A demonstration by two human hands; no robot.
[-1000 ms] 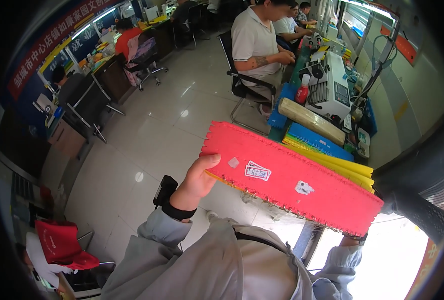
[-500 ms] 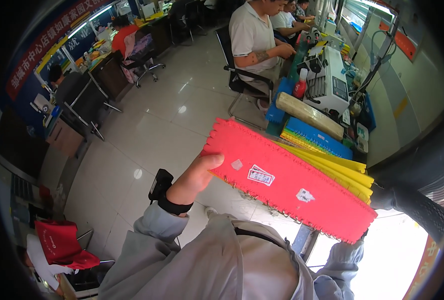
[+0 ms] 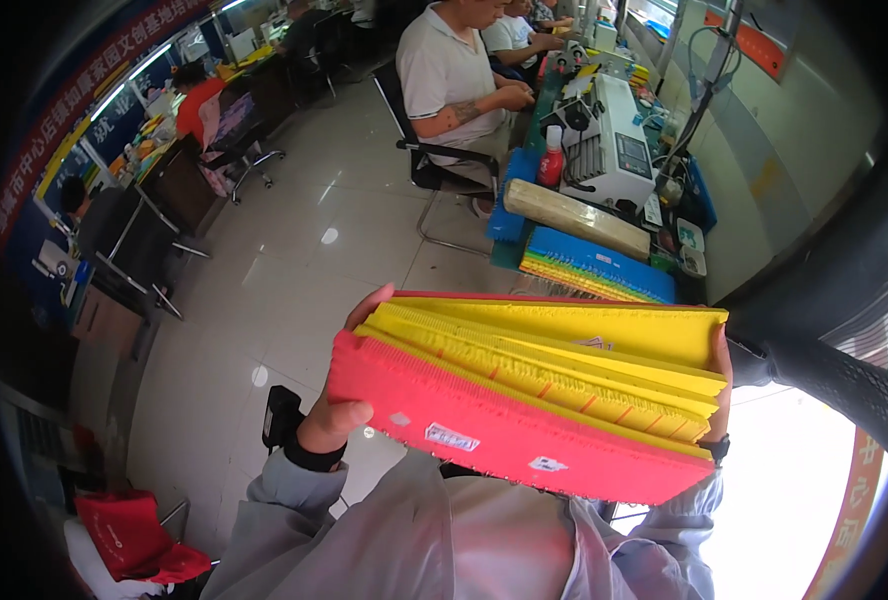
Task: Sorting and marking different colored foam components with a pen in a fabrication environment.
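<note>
A bundle of long red and yellow foam boards spans the space in front of my chest, held between both hands. Its red outer board (image 3: 509,430) faces me, with pale labels and small metal hooks or wire loops along the lower edge. Several yellow boards (image 3: 654,380) are fanned apart at the top, showing notched edges and thread-like lines. My left hand (image 3: 336,420) grips the left end, thumb on the red face and fingers behind. Around the right end is my right hand (image 3: 722,375), mostly hidden by the boards.
Beyond the bundle, a bench carries a stack of blue, green and yellow boards (image 3: 604,262), a long wrapped tan block (image 3: 576,218), a red bottle (image 3: 551,160) and a white machine (image 3: 614,135). A co-worker (image 3: 444,75) sits there. A red bag (image 3: 129,535) lies lower left.
The bundle has tipped and levelled, so its fanned yellow inner boards now show from above. My left hand has moved left and down with it. The whole view has shifted.
</note>
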